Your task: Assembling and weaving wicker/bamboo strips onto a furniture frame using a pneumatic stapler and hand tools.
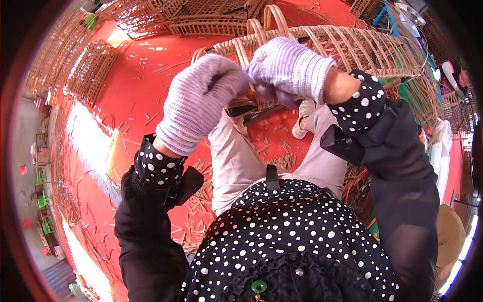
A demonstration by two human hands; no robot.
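Note:
Both my hands wear pale lilac knitted gloves and are raised close together in front of my knees. My left hand (198, 100) is closed, its fingers curled toward the right hand. My right hand (289, 68) is closed too, its fingertips almost meeting the left ones. Whatever they grip is hidden by the gloves. Just beyond them lies a long frame of woven cane wickerwork (347, 48) with open slanting ribs. Looped cane handles (274, 19) stand up along its far edge. Part of a dark bar shows below my hands, between my legs.
Stacked wicker baskets (90, 70) stand at the left, and more wickerwork (211, 22) lies at the back. Short cane offcuts (193, 221) litter the red floor (146, 85). Loose long strips (75, 201) lie on the left. Part of another person (450, 231) shows at the right edge.

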